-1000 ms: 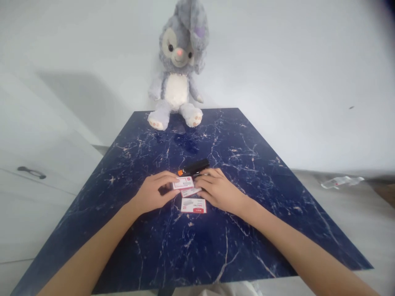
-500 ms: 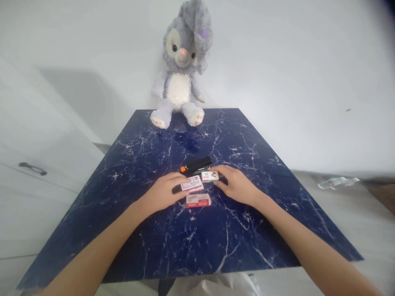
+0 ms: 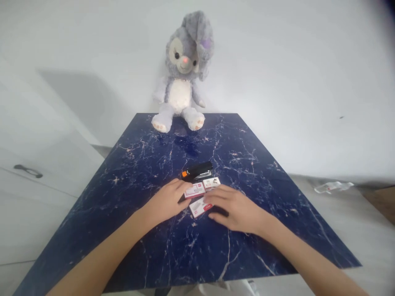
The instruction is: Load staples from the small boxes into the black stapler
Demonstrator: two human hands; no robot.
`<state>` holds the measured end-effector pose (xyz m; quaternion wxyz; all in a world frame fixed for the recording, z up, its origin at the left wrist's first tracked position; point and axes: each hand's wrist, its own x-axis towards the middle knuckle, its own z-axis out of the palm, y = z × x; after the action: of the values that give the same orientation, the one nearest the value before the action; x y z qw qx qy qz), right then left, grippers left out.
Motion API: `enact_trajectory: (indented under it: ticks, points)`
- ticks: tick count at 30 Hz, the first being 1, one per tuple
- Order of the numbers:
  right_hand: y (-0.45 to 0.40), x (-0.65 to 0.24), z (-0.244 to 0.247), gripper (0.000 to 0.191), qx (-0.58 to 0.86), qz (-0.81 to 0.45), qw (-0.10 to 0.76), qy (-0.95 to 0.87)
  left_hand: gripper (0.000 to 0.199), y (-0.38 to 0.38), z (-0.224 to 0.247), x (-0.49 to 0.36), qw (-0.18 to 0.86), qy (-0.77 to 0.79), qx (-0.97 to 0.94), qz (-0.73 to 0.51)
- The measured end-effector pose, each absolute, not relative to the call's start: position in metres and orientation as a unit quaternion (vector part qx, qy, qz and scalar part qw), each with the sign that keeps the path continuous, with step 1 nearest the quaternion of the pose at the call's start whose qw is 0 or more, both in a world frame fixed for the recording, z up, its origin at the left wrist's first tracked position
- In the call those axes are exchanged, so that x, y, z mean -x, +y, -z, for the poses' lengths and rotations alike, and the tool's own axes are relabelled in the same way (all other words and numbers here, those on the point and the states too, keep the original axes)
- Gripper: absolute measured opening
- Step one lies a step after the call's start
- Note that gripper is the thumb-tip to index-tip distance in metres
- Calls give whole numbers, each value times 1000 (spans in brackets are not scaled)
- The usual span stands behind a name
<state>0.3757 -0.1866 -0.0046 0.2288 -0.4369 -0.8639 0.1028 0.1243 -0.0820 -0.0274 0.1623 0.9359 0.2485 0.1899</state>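
My left hand (image 3: pixel 168 202) has its thumb and fingers around the left end of a small red-and-white staple box (image 3: pixel 195 190) lying on the table. My right hand (image 3: pixel 236 207) has its fingertips on the right end of another red-and-white staple box (image 3: pixel 198 207), closer to me and set at a slant; its thumb is at the near side. Touching the first box's right end is a smaller white box (image 3: pixel 211 183) with a dark picture on it. Just behind the boxes lies a black stapler (image 3: pixel 197 169) with an orange tip, pointing sideways.
A grey plush rabbit (image 3: pixel 180 92) sits at the far edge of the dark blue marbled table (image 3: pixel 148 164), against the wall. On the floor to the right lies a clear plastic bottle (image 3: pixel 333 187). A white cabinet with a dark handle (image 3: pixel 28 170) stands at the left.
My right hand has left the smaller white box and moved nearer, onto the front staple box. That box now lies slanted with another face showing. My left hand stays at its box.
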Motion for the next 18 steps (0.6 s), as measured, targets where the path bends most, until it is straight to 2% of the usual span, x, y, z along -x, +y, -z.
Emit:
enact_trajectory:
  ticks: [5,9,14,18]
  points:
    - [-194,-362,21,17,443,-91,191,-871,28,-79,39,-123,187,264,-923,-207]
    - [-194,-363,16,15,447,-111,183,-869,32,-83,38,-127,175,261,-922,-227]
    - [-190,-363,4,17,470,-115,233,-844,20,-76,15,-116,126,247,-928,-247]
    - [-168,-357,2,21,480,-57,270,-833,31,-69,7,-107,128,239,-925,-267]
